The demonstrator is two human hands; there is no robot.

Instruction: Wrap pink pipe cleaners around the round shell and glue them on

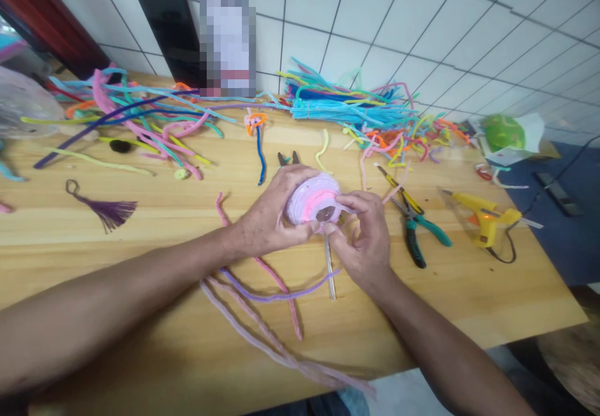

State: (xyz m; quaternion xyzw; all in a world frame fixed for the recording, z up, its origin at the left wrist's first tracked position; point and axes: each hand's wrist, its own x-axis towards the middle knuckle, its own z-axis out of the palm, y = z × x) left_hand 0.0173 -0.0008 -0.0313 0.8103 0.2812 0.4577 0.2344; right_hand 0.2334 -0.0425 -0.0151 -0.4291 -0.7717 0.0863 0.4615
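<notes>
My left hand (269,216) is wrapped round a rounded lilac and pink piece coiled from pipe cleaners (300,200), with a dark opening facing me. Thumb and fingers of my right hand (363,235) pinch at the rim of that opening, on what looks like a lilac pipe cleaner. Below the hands, a clear glue stick (330,272) lies on the table. Close by are a purple pipe cleaner (276,297), a pink pipe cleaner (293,310) and pale pink pipe cleaners (262,335). Behind the coiled piece, the dark tips of a tool (288,158) stick out, the remainder hidden.
Green-handled pliers (417,235), a yellow cutter (400,188) and a yellow glue gun (487,213) with a cord lie right. A bundle of blue pipe cleaners (337,113) lies along the tiled wall. A purple tassel (107,210) is left; a black phone (169,29) leans behind.
</notes>
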